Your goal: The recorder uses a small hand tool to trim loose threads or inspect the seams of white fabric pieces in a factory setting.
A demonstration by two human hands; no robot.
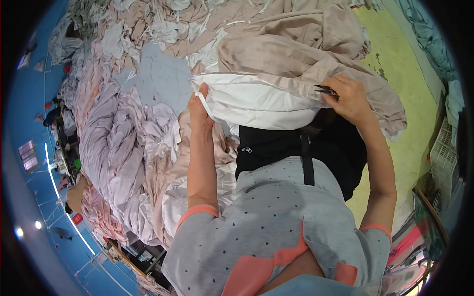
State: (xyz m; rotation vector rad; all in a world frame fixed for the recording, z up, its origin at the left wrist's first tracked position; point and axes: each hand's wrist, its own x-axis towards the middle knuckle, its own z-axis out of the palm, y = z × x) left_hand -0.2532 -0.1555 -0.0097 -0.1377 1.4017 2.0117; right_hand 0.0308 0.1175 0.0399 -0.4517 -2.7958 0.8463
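A wide piece of cloth with a white face (261, 101) and a beige edge stretches across my lap. My left hand (199, 111) is closed on its left end, thumb in front and the other fingers mostly hidden behind. A narrow white strip (205, 106) hangs down by that thumb. Closed around small dark thread snips (326, 91), my right hand (349, 98) is at the right end of the same cloth. The tips of the snips point left over the beige edge. From there, a large bunched beige part (296, 52) spreads away in front of me.
Twisted lilac-grey fabric (106, 133) is heaped at the left. More beige and white cloth pieces (148, 24) lie at the far side. On the right is a worn yellow floor (395, 59), with a white plastic crate (441, 148) near the edge.
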